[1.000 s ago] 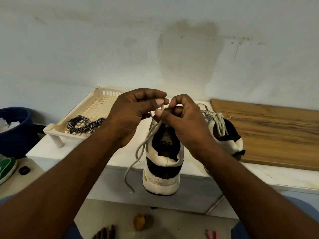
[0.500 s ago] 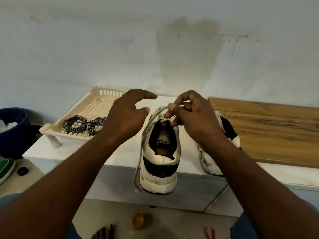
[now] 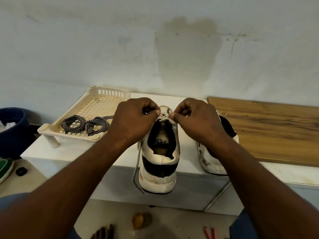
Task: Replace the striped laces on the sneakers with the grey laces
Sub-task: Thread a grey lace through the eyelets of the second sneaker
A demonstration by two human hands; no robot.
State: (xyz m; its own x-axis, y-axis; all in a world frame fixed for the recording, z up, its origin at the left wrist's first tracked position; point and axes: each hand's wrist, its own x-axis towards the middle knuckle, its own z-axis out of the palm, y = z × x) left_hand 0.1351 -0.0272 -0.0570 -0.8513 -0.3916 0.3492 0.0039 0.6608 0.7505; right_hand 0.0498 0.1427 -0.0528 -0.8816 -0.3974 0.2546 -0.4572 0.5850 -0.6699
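A white and black sneaker (image 3: 159, 163) stands heel toward me, its heel past the edge of the white bench (image 3: 77, 150). A grey lace (image 3: 164, 118) crosses its top, with loops between my hands and one end hanging down the shoe's left side. My left hand (image 3: 133, 121) pinches the lace on the left; my right hand (image 3: 195, 119) pinches it on the right. A second sneaker (image 3: 215, 161) sits to the right, mostly hidden by my right arm. The striped black-and-white laces (image 3: 86, 125) lie in a cream plastic tray (image 3: 50, 131).
A wooden board (image 3: 276, 128) lies on the bench at right. A dark blue bucket (image 3: 12, 131) stands at far left, with a green shoe (image 3: 5, 168) and small black object on the floor. A wall rises behind the bench.
My left hand has closed on the lace and both hands have drawn apart, pulling the lace sideways over the shoe's tongue. The sneaker has come down onto the bench since the earliest frame.
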